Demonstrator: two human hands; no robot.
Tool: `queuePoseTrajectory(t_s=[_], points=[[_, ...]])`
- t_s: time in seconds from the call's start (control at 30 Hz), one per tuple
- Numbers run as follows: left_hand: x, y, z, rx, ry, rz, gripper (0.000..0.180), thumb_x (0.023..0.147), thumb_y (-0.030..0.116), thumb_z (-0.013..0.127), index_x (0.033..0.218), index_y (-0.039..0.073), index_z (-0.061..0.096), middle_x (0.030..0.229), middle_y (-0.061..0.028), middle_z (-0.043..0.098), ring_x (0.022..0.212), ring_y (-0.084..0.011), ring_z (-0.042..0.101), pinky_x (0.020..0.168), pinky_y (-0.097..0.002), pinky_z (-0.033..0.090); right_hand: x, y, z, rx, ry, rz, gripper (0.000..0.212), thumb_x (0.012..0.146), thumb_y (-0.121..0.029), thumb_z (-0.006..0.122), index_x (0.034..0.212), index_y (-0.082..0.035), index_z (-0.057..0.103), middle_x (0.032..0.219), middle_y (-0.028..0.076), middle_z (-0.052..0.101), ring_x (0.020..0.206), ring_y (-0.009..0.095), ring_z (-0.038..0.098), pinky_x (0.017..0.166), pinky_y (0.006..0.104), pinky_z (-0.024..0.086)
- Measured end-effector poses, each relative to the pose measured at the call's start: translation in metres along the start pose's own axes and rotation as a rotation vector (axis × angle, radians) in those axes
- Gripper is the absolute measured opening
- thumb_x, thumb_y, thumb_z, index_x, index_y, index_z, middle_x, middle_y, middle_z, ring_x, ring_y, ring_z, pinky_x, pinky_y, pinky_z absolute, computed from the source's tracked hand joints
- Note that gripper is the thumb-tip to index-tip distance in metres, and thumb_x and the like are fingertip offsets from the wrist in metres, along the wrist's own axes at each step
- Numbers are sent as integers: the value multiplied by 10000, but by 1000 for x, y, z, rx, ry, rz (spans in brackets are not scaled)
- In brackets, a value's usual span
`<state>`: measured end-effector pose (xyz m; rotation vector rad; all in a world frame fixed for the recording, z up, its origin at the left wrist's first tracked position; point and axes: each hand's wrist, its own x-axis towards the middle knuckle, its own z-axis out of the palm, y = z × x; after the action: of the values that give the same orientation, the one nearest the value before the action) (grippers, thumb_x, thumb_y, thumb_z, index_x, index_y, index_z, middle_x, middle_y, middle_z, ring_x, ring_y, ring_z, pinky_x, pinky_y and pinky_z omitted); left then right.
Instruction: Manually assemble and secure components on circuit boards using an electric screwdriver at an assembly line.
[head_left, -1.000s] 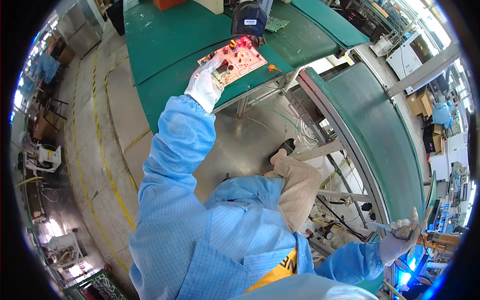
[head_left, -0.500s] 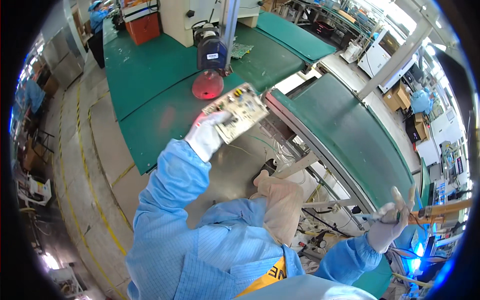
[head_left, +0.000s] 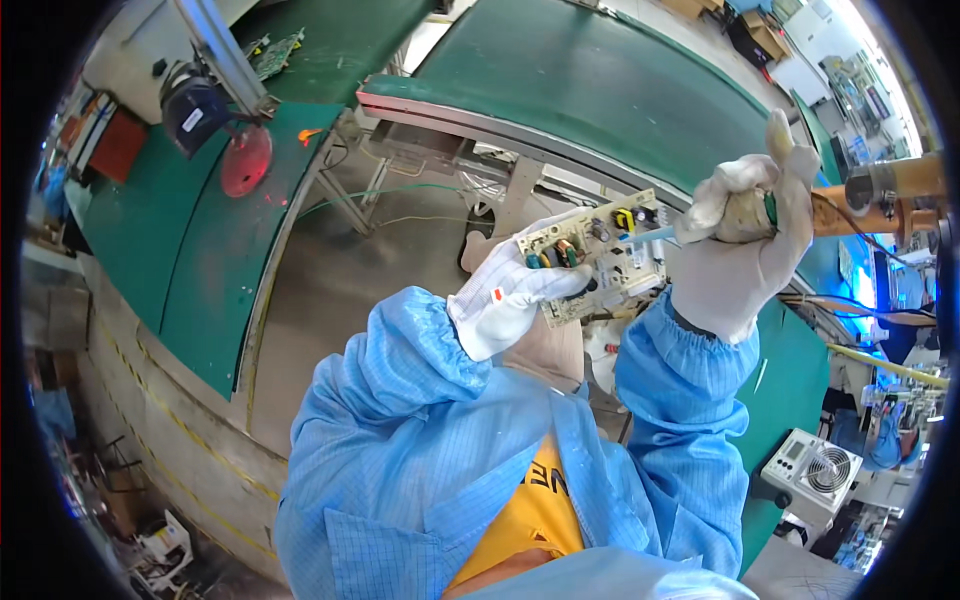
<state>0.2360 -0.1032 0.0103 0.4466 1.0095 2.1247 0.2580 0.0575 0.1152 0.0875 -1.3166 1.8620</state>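
Note:
My left hand (head_left: 515,290), in a white glove, grips a pale circuit board (head_left: 632,262) by its left edge, thumb on top. Coils, capacitors and a yellow-and-black transformer stand up from the board. From the right, my gloved right hand (head_left: 745,240) holds a thin light-blue stick-shaped tool (head_left: 655,235), its tip over the board near the yellow part. Whether the tip touches is unclear. A beige area with a green patch shows inside the curled fingers; I cannot make out what it is. The index finger points upward.
Beyond the board runs a green conveyor belt (head_left: 560,75) with a metal frame. At left, a green table (head_left: 130,245) carries a dark device (head_left: 195,110) above a red-lit disc (head_left: 246,160). A brown cylindrical arm (head_left: 890,205) juts in at right, above a white fan unit (head_left: 815,470).
The view has swung right. The circuit board has come from the red-lit disc toward my body, and my right hand has moved up to it with the blue tool.

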Motion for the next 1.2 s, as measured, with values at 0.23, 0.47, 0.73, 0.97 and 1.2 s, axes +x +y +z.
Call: queuePoseTrajectory(t_s=[0.23, 0.47, 0.73, 0.97, 1.2], points=[[-1, -19, 19, -36, -38, -51, 629, 847, 174, 696, 1375, 5, 399, 1209, -107, 571, 1113, -169, 543, 957, -300, 453, -2, 3, -24, -9, -55, -68, 414, 1001, -320, 433, 1099, 44, 605, 721, 99, 606, 502, 109, 544, 411, 219, 449], [-1, -17, 22, 1, -16, -80, 623, 851, 190, 694, 1371, 8, 404, 1190, -108, 580, 1106, -167, 547, 945, -304, 463, -3, 0, -24, -44, -43, -7, 341, 912, -276, 488, 1071, -26, 657, 737, 70, 604, 442, 170, 511, 369, 241, 387], [-1, -17, 20, -119, 12, -139, 663, 791, 62, 722, 1372, 32, 405, 1252, -126, 552, 1145, -245, 558, 995, -371, 454, -4, 11, -20, -285, 58, -278, 426, 946, -338, 463, 1038, 34, 649, 731, 100, 601, 438, 149, 510, 366, 238, 391], [-3, -23, 9, 57, -54, -6, 597, 862, 173, 678, 1362, -7, 407, 1181, -86, 577, 1079, -143, 554, 930, -288, 470, 7, 5, -35, -64, -78, -254, 448, 950, -362, 499, 979, 54, 663, 740, 131, 621, 514, 153, 588, 365, 231, 450], [-14, 2, 15, -69, 11, -168, 538, 866, 136, 664, 1337, 4, 440, 1189, -77, 586, 1072, -153, 567, 940, -284, 455, 1, 10, -31, -62, 102, -223, 354, 939, -291, 492, 1020, 10, 660, 759, 119, 630, 519, 158, 577, 398, 242, 463]])
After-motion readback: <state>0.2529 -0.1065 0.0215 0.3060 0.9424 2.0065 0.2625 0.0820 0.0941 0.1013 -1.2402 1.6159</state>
